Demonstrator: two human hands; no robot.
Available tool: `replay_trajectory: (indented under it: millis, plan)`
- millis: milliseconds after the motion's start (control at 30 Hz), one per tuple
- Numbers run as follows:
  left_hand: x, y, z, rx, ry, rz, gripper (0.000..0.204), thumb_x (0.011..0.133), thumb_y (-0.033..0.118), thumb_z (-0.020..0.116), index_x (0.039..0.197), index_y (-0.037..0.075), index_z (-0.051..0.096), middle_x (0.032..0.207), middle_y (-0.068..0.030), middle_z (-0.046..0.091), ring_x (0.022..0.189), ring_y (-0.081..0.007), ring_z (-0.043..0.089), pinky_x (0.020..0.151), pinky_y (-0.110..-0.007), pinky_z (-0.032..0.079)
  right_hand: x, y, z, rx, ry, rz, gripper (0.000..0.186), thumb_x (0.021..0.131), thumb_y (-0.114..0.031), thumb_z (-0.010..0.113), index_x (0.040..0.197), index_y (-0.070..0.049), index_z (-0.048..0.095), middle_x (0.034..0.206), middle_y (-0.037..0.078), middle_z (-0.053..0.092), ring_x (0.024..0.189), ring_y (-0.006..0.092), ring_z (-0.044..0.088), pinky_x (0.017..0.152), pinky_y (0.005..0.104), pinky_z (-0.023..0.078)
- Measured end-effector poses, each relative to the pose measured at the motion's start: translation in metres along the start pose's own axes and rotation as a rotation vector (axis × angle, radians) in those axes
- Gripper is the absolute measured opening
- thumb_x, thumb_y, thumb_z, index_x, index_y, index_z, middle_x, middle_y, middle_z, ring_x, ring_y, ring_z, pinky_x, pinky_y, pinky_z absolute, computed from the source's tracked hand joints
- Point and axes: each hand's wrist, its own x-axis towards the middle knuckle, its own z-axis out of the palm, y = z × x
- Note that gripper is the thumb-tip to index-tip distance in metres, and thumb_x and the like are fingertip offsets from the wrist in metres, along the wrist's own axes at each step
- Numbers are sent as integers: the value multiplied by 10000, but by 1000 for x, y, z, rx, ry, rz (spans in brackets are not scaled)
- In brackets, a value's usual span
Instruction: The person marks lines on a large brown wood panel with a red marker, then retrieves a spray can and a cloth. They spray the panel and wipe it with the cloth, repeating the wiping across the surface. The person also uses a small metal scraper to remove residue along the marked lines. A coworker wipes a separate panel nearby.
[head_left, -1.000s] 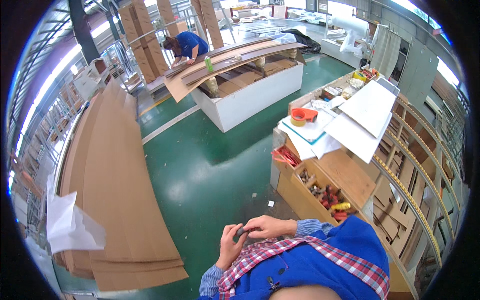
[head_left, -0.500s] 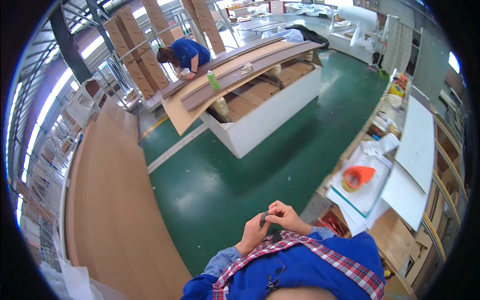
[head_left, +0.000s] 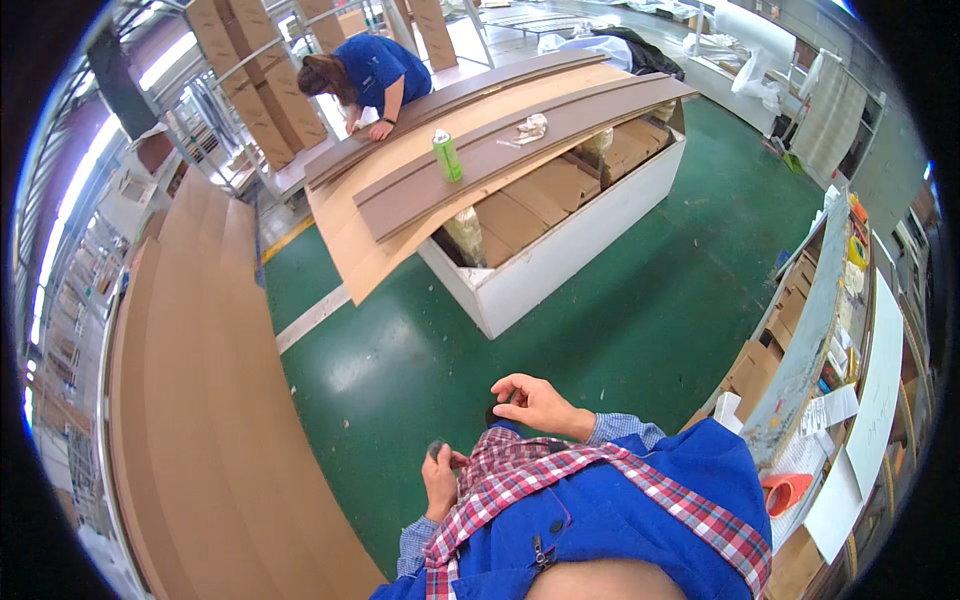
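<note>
My left hand (head_left: 440, 485) hangs low beside the red and white checked apron (head_left: 510, 478). A small dark grey cover (head_left: 435, 450) sits on one of its fingertips; its exact kind is too small to tell. The fingers of that hand stand apart, some of them partly hidden against the apron. In front of my waist, my right hand (head_left: 543, 406) has a bent forefinger and a gap to the thumb, with nothing visible between them. Just below it, part of a dark shoe (head_left: 491, 416) shows past the apron's edge.
Brown flat boards (head_left: 200, 380) are stacked along my left. Ahead, a white-sided crate (head_left: 570, 270) carries long brown panels (head_left: 420, 205) and a green spray can (head_left: 446, 157); a person in blue (head_left: 375, 75) leans over them. A cluttered bench (head_left: 800, 370) with orange tape (head_left: 785, 492) runs along my right.
My hands, together before, have parted: the left has dropped to the left, the right moved slightly up. The crate appears nearer, and the bench has shifted towards the right rim.
</note>
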Motion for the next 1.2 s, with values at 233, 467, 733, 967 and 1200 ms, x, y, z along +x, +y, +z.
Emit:
replay_trajectory:
  millis: [233, 467, 733, 967, 1200]
  plan:
    - [196, 101, 40, -38, -142, 160, 286, 911, 231, 441, 748, 9, 518, 631, -62, 554, 583, -156, 559, 597, -290, 470, 155, -32, -64, -51, 164, -16, 457, 778, -98, 682, 1189, -58, 485, 876, 12, 557, 659, 37, 497, 579, 184, 428]
    - [297, 144, 116, 105, -384, 114, 280, 880, 261, 554, 748, 14, 542, 608, -23, 531, 578, -96, 519, 567, -238, 419, 281, 2, -138, -10, 377, -34, 669, 749, -163, 716, 1309, -56, 367, 925, 68, 585, 671, 77, 537, 618, 225, 462]
    - [417, 146, 150, 14, -79, -117, 428, 886, 338, 516, 619, 4, 550, 591, -56, 549, 547, -137, 515, 557, -269, 425, 542, 33, -207, -407, 317, -329, 977, 627, -187, 790, 1399, -120, 196, 1288, 180, 411, 1090, 296, 492, 917, 385, 412]
    - [469, 180, 190, -137, -44, -50, 250, 895, 180, 457, 799, -22, 568, 752, -79, 584, 600, -123, 530, 589, -264, 438, 663, 102, -229, -341, 87, -306, 931, 601, -128, 774, 1364, -86, 241, 1283, 178, 392, 1143, 343, 442, 977, 379, 381]
    - [546, 202, 206, 656, 27, 453, 440, 790, 275, 655, 1111, -7, 550, 1024, -96, 582, 743, -207, 580, 658, -314, 460, 615, 95, -230, 159, 311, -279, 864, 691, -145, 752, 1381, -112, 233, 1133, 95, 464, 1026, 198, 497, 889, 329, 424]
